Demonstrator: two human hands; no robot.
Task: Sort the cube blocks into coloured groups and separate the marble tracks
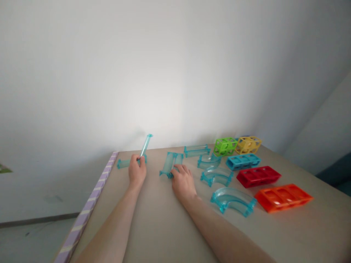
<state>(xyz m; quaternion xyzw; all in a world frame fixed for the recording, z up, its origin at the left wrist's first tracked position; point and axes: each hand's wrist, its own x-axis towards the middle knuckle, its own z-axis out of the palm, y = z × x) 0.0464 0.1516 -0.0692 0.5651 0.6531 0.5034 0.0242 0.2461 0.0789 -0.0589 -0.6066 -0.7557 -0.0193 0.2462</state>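
Pinched by one end in my left hand (137,171) is a clear blue straight track piece (146,146), raised off the table and tilted up to the right. Behind that hand another straight track piece (124,163) lies crosswise, partly covered. My right hand (184,181) has its fingers bent over the near end of a narrow straight track piece (179,158). Close beside it on the left lies a wider straight track piece (168,163), its near end by my fingertips. The fingers hide part of the piece they touch.
To the right lie three curved track pieces (233,200) and a straight track piece (196,150) at the back. Beyond them sit green (225,146), yellow (249,145), blue (242,161), red (258,176) and orange (283,197) frame blocks. A wall (175,73) stands behind.
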